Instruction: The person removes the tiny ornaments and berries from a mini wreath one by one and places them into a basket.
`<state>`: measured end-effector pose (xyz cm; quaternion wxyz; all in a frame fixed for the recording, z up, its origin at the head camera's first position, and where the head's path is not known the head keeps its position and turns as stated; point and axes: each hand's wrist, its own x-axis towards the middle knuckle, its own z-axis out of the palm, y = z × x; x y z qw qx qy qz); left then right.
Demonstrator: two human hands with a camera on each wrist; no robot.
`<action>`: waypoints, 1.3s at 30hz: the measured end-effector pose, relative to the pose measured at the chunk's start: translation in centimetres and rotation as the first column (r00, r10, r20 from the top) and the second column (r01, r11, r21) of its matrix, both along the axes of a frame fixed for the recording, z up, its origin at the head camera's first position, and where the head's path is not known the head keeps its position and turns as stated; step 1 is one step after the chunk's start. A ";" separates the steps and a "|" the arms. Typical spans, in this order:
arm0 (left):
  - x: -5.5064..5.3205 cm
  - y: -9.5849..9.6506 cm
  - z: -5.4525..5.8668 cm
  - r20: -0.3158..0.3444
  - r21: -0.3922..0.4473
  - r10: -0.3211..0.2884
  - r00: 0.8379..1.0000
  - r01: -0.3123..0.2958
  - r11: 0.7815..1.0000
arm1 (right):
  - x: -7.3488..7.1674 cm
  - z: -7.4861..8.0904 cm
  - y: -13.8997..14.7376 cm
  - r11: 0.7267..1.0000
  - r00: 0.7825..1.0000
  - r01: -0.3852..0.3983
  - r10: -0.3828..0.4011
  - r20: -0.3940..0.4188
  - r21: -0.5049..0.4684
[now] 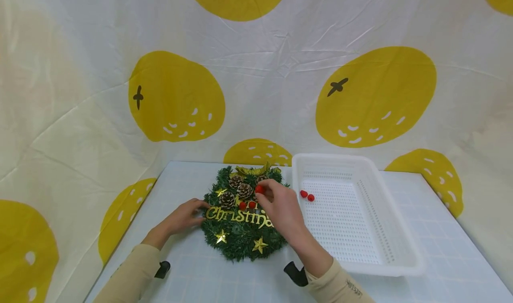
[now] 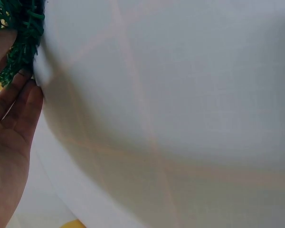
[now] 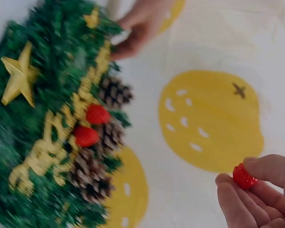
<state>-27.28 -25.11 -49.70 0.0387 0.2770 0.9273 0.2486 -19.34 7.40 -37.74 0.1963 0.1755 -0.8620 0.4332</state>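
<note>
A green Christmas wreath (image 1: 240,238) lies on the table, with gold "Christmas" lettering, gold stars and brown pine cones (image 1: 244,190). My left hand (image 1: 185,214) holds its left edge, thumb over the greenery and fingers at the underside in the left wrist view. Between the thumb and fingertips of my right hand (image 1: 282,207) is a red berry (image 3: 244,176), pinched above the upper right of the wreath. Two more red berries (image 3: 91,126) sit on the wreath, by the pine cones and lettering. Part of the lettering is hidden behind my right hand.
To the right of the wreath stands a white perforated plastic basket (image 1: 394,231). Two red berries (image 1: 307,195) lie inside near its left wall. Behind the pale checked table (image 1: 192,276) hangs a white cloth (image 1: 260,98) printed with yellow fruit.
</note>
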 end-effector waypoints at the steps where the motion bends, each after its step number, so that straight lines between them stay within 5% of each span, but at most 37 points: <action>1: 0.0 0.0 0.0 0.000 0.000 0.000 1.000 0.000 1.000 | -0.1 0.4 0.3 1.000 1.000 0.009 -0.009 0.010 -0.014; 8: 0.1 0.1 0.2 -0.010 -0.005 0.003 1.000 -0.003 1.000 | -1.2 2.9 2.5 0.996 0.997 0.075 -0.073 0.040 -0.048; 16: 0.0 0.1 0.3 0.009 -0.008 0.019 1.000 -0.019 1.000 | -3.8 3.2 5.8 0.989 0.985 0.149 -0.147 0.094 -0.020; 28: 0.0 0.0 0.5 -0.002 0.001 -0.014 1.000 0.014 1.000 | -7.8 0.9 10.3 0.966 0.953 0.238 -0.253 0.168 0.105; 35: 0.1 0.0 0.3 -0.092 0.046 -0.074 0.993 0.078 0.996 | -9.1 -0.6 12.4 0.947 0.926 0.279 -0.309 0.217 0.160; 39: 0.1 0.1 0.4 -0.045 0.039 -0.048 0.998 0.050 0.998 | -9.7 -1.6 13.3 0.941 0.911 0.282 -0.323 0.255 0.184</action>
